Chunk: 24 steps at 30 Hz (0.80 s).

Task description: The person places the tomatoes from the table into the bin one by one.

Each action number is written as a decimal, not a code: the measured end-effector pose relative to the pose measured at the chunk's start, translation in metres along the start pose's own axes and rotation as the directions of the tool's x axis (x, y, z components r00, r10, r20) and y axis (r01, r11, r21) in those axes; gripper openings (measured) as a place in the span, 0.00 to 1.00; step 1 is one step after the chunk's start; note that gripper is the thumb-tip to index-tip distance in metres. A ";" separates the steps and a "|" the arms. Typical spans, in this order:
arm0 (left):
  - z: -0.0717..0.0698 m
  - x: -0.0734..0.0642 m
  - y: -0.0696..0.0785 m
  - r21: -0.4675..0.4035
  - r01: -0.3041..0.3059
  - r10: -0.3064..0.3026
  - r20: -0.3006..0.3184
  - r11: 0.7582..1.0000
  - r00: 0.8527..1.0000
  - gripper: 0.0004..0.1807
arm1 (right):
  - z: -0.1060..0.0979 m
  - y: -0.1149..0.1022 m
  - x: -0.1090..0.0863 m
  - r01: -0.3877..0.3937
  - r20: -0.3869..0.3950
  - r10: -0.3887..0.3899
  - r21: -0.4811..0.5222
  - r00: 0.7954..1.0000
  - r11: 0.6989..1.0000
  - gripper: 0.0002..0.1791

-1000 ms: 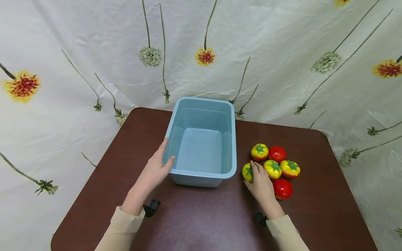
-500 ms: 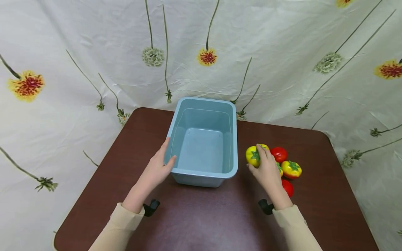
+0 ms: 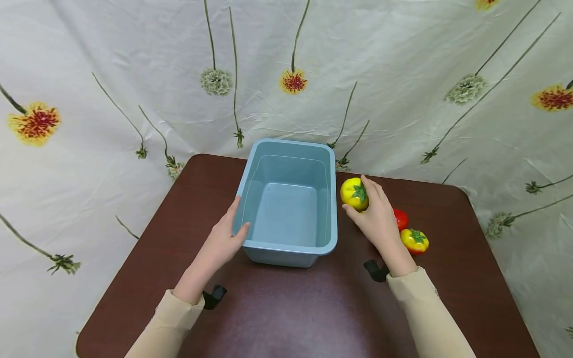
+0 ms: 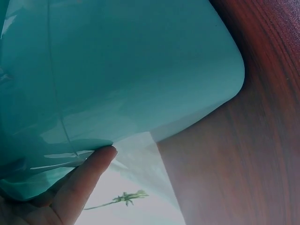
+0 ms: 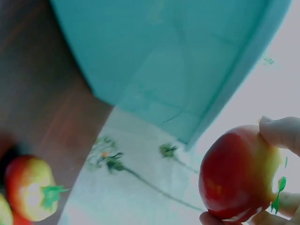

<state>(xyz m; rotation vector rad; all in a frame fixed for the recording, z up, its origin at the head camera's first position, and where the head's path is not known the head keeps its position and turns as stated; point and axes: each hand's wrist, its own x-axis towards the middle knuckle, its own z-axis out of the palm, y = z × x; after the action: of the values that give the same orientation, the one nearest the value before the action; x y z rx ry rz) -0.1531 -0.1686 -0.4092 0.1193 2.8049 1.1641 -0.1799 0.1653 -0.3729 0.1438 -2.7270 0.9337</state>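
A light blue plastic bin (image 3: pixel 290 247) stands on the table. My left hand (image 3: pixel 222 235) holds its left rim near the front corner, thumb on the inner side; a straight finger (image 4: pixel 84 185) touches the rim in the left wrist view. In my right hand (image 3: pixel 378 216), a yellow-and-red toy tomato (image 3: pixel 352 193) with a green leafy top is pinched between thumb and fingers. It hangs above the table, just right of the bin; its red underside shows in the right wrist view. A red tomato (image 3: pixel 401 219) and another yellow-and-red one (image 3: pixel 414 241) lie behind that hand, which hides others.
The dark brown table (image 3: pixel 291 308) has rounded back corners. Behind it hangs a white flowered cloth (image 3: pixel 389 99). At the right wrist view's left edge, a few tomatoes (image 5: pixel 33 187) show, partly cut off. Black mounts (image 3: pixel 376 271) are worn at both wrists.
My right hand has taken hold of the nearest yellow-and-red toy tomato, lifted it and carried it forward beside the bin. My left hand has stayed at the rim.
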 end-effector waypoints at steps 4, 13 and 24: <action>0.000 -0.001 0.000 -0.009 0.003 -0.003 0.010 1.000 1.000 0.40 | -0.003 -0.014 0.007 0.023 0.046 -0.025 0.047 0.999 0.999 0.44; -0.003 -0.001 0.003 0.004 -0.006 0.006 0.025 1.000 1.000 0.40 | 0.003 -0.038 0.013 0.142 0.185 -0.150 0.058 0.971 0.988 0.44; -0.008 -0.001 0.005 0.041 -0.034 0.031 0.075 0.999 0.997 0.42 | 0.020 -0.050 0.013 0.181 0.310 -0.174 0.004 0.935 0.983 0.44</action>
<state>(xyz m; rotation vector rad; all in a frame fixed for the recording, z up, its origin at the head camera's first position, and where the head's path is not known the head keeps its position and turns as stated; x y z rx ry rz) -0.1528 -0.1714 -0.4000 0.2084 2.7734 1.0834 -0.1881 0.1135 -0.3551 0.5683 -2.9409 0.8905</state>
